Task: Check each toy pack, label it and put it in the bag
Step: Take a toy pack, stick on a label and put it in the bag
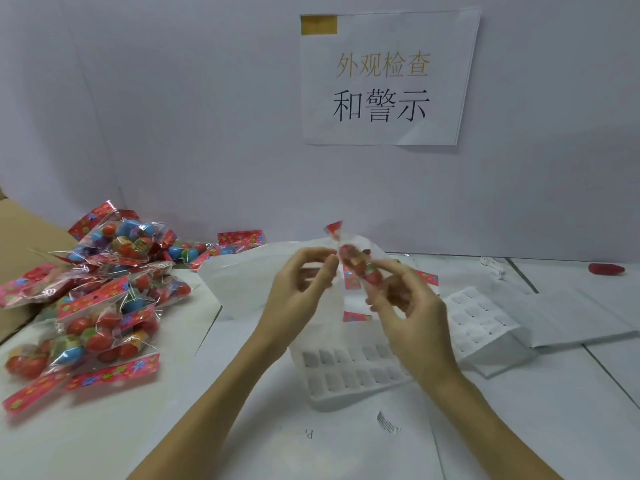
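Note:
Above the table's middle my right hand (405, 306) holds a clear toy pack (356, 263) of red balls with a red flowered header, fingers curled round it. My left hand (299, 289) is raised beside it, thumb and fingertips pinched at the pack's left edge. Behind the hands lies a white translucent bag (249, 275), open toward me, with red headers of other packs showing in it. A label sheet (349, 372) with rows of white labels lies under my wrists. A heap of toy packs (104, 296) fills the left side.
A second label sheet (481, 320) and flat white sheets (581, 320) lie at the right. A red object (606, 269) sits by the far right wall. A cardboard box edge (20, 237) is at far left. A paper sign (384, 77) hangs on the wall.

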